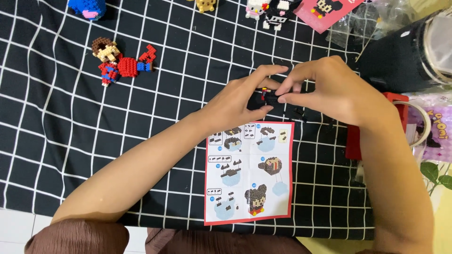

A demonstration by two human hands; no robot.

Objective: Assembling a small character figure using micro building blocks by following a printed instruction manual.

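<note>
- In the head view, we see our left hand (238, 101) and our right hand (329, 91) meeting over the black cloth with white grid lines (56, 141), in the middle of the scene, a little to the far side.
- Both hands close on a small black brick model (267, 95) with a bit of red and yellow. The left thumb and fingers curl around it from the left, and the right fingertips pinch it from the right. It sits just above the cloth, probably so the tiny pieces can be pressed together firmly.
- The instruction sheet (249, 171) with a red border lies flat just near of the hands, turned toward us, so we think it is placed there for easy reading while working.
- A few loose black bricks (297, 113) lie beside the right hand, close enough to pick up.
- On the far left a finished red and brown brick figure (120, 61) lies on its side, well apart from the hands.
- At the right edge stands a dark round container (400, 56), with a red box (354, 141) near of it, partly hidden by the right forearm.
</note>
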